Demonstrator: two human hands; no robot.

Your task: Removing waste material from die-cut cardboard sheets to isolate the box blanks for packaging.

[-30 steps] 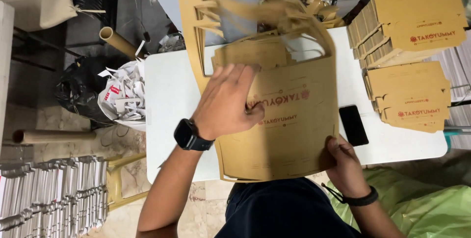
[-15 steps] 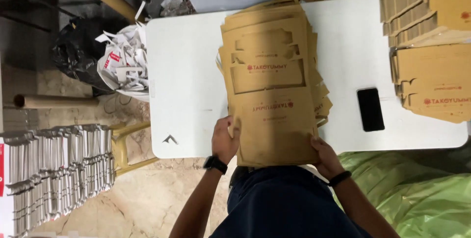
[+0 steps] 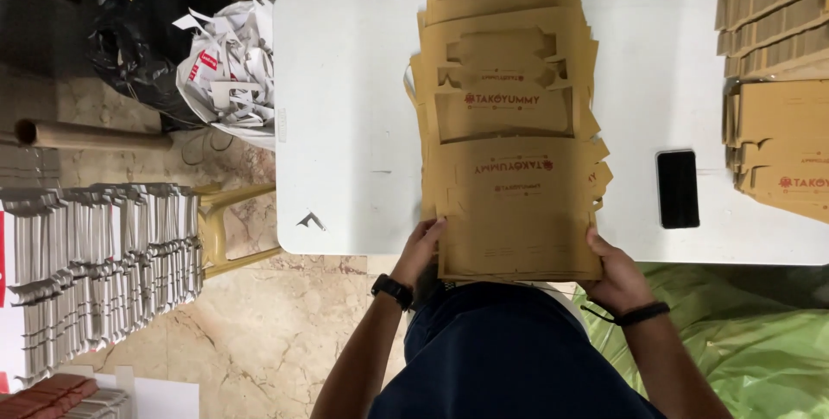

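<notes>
A thick stack of flat brown die-cut cardboard box blanks (image 3: pixel 509 134) lies along the middle of the white table (image 3: pixel 345 125), its near end overhanging the table's front edge. My left hand (image 3: pixel 420 250) grips the stack's near left corner, watch on the wrist. My right hand (image 3: pixel 615 274) holds the near right corner, a dark band on that wrist. Both hands clasp the stack's edges from the sides.
A black phone (image 3: pixel 678 188) lies on the table right of the stack. More stacked brown blanks (image 3: pixel 777 82) fill the right edge. Left of the table stand a bag of paper scraps (image 3: pixel 224 73), a cardboard tube (image 3: pixel 86 135), a yellow stool (image 3: pixel 229 225) and rows of grey blanks (image 3: pixel 95 263).
A second ago my left hand pressed flat on top of the stack held up close. Now the stack lies on the table and both hands grip its near corners.
</notes>
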